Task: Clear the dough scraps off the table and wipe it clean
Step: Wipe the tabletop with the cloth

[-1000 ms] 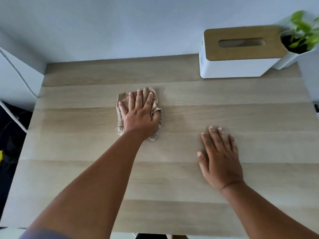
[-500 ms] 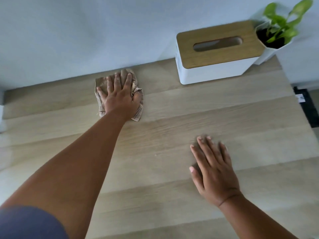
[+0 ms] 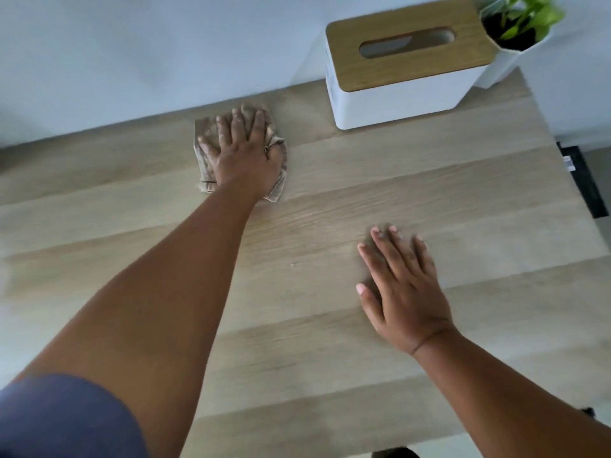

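My left hand presses flat on a crumpled beige cloth near the back edge of the light wooden table, close to the wall. The cloth shows around the fingers and at the wrist. Flat on the table at the right lies my right hand, fingers spread, holding nothing. A tiny pale speck sits on the wood between the two arms.
A white tissue box with a wooden lid stands at the back right, a short way right of the cloth. A white pot with a green plant is beside it in the corner. The table's right edge drops to a dark floor.
My left hand has slid the cloth away from me toward the wall, then a little to the right toward the tissue box. My right hand has stayed flat in place.
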Available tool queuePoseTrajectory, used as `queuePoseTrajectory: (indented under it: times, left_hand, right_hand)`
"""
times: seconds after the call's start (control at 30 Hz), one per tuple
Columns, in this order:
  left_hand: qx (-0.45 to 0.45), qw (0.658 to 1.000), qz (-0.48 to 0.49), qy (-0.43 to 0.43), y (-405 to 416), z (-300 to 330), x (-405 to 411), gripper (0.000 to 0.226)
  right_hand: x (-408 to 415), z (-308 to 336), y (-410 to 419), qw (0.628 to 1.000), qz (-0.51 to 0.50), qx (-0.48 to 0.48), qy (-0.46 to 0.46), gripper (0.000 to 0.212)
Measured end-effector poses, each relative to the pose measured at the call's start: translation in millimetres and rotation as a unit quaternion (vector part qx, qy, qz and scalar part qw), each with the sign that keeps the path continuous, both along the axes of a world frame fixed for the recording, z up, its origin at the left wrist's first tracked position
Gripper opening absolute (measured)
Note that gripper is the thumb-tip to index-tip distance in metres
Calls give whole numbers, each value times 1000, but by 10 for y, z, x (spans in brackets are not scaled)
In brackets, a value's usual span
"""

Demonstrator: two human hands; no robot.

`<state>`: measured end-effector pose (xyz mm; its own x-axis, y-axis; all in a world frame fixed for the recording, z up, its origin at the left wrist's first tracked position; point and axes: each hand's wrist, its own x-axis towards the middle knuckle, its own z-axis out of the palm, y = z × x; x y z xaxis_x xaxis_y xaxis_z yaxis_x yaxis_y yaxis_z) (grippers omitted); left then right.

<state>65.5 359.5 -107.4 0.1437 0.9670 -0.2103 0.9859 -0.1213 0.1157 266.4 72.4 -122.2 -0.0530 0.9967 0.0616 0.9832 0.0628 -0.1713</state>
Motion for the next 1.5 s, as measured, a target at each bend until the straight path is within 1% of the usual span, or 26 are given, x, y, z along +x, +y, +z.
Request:
queuePoseTrajectory:
  times: [0.1, 0.2, 0.3, 0.53, 0.67, 0.8, 0.93, 1.03, 1.17, 1.23, 1.3, 1.4, 1.43, 1.5]
  left_hand:
    - [16, 1000, -20, -15, -397, -51, 200, 74]
    - [32, 999, -20, -26, -854, -86, 333, 74]
    - [38, 999, -17, -31, -1390, -91, 386, 78]
    - [35, 999, 14, -30, -2604, -96, 435, 75]
    - [33, 999, 24, -28, -3286, -98, 429, 74]
    - [10, 999, 43, -23, -3714, -75, 490, 76]
    - [3, 998, 51, -33, -3970, -36, 683, 77]
    - [-8, 998, 48, -38, -4060, -18, 911, 78]
    - [-4, 998, 16, -61, -4078, 23, 1327, 78]
    - [-24, 997, 10, -67, -4042, 51, 1519, 80]
    - [-65, 995, 11, -78, -3988, 102, 1624, 84]
    - [-103, 983, 12, -154, -3904, 210, 1539, 79]
    - [-97, 979, 9, -181, -3880, 247, 1428, 75]
    - [-46, 978, 8, -205, -3821, 302, 1101, 68]
  right_hand:
    - [1, 13, -3, 1000, -4, -15, 2, 64]
    - [-10, 50, 6, 1000, -10, -27, 9, 65]
    - [-25, 101, -1, 999, -13, -39, 24, 65]
    - [79, 129, -87, 996, 7, -55, 64, 60]
    - [169, 169, -407, 997, 24, -53, 56, 57]
    - [362, 193, -877, 997, 37, -41, 53, 57]
    - [646, 209, -1252, 998, 28, -40, 41, 58]
    - [883, 222, -1452, 998, -7, -40, 39, 59]
    - [1164, 256, -1601, 997, -50, -43, 42, 60]
    - [1243, 265, -1634, 996, -61, -35, 57, 60]
    - [1257, 278, -1643, 993, -76, -24, 82, 61]
    - [1143, 320, -1581, 990, -69, 1, 121, 58]
    - [1064, 337, -1538, 990, -52, 12, 128, 57]
    - [845, 353, -1444, 990, -8, 34, 137, 54]
